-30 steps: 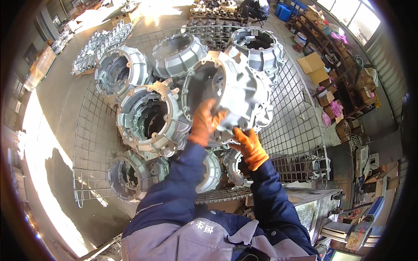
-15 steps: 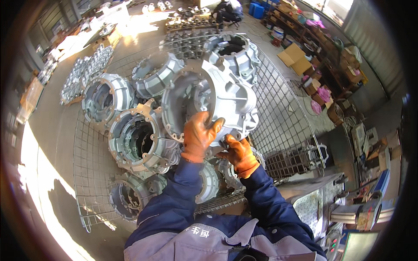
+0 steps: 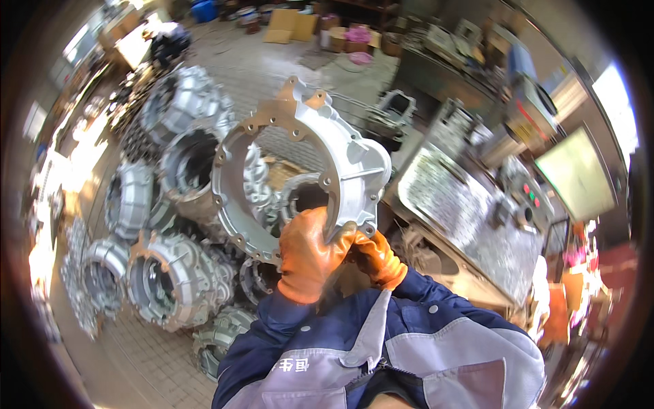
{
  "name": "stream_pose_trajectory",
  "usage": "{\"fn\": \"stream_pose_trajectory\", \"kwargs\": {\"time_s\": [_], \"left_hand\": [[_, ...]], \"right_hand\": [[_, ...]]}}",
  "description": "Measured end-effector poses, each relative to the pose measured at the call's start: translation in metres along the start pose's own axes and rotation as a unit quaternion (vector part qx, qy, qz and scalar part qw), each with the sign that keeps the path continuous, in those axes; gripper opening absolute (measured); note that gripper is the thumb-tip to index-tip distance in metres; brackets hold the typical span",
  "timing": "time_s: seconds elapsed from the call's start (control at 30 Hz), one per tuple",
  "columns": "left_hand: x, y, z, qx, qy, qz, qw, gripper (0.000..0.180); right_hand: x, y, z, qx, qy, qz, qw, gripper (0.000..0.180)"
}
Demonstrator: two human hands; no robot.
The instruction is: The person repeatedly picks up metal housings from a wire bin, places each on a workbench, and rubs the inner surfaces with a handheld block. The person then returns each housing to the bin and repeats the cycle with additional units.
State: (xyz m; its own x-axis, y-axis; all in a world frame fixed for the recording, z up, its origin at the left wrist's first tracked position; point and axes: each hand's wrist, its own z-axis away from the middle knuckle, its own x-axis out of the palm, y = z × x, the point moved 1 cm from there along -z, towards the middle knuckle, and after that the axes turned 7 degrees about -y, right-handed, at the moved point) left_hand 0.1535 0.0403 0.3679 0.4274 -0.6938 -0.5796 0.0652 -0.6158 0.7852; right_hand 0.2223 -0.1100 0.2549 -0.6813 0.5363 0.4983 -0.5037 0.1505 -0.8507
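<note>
so both hands are holding one housing (image 3: 351,163) up in front of the chest, wide mouth facing back toward the wearer and tipping a bit. it's looking like pale silver cast metal: a fat ring with a flat flange, bolt holes dotting the rim, a tab sticking up on top, and a rounded bulge with a straight rib on the right.

the left hand (image 3: 306,255) is wearing an orange glove, smooth and shiny with creases, and its fingers are pinching the lower rim, thumb lying outside. the fingertips are hiding, so can't tell how deep they're reaching. the right hand (image 3: 378,259), same orange, is closing its fingers round the bottom lug, partly hiding behind the left thumb. the two gloves are practically meeting there.

edges and room: on the left, the pile (image 3: 174,279) of similar ribbed rings is crowding the view, and the held rim is overlapping it from here; can't tell the real gap. on the right, the bench (image 3: 436,180) is showing a pitted, shiny metal top with a raised lip, sitting just beside the bulge in view. past the top tab, the grey floor (image 3: 252,58) is stretching away to some flattened cardboard (image 3: 289,26). below, the jacket (image 3: 449,334), navy and grey cloth, is sitting right up near the gloves, so that side is looking tight.
</note>
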Motion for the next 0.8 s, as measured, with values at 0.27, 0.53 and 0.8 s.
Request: {"fn": "stream_pose_trajectory", "kwargs": {"time_s": [0.27,0.53,0.8], "left_hand": [[0.168,0.075,-0.004,0.120,-0.148,0.049,0.980,0.031],[0.316,0.116,-0.073,0.058,-0.273,-0.037,0.960,0.038],[0.417,0.121,-0.113,0.033,-0.261,-0.079,0.961,0.044]], "right_hand": [[-0.141,0.009,0.155,-0.122,0.185,0.272,0.936,0.050],[-0.306,-0.009,0.194,-0.264,0.126,0.578,0.762,0.042],[-0.368,-0.012,0.181,-0.023,0.301,-0.082,0.950,0.029]]}}
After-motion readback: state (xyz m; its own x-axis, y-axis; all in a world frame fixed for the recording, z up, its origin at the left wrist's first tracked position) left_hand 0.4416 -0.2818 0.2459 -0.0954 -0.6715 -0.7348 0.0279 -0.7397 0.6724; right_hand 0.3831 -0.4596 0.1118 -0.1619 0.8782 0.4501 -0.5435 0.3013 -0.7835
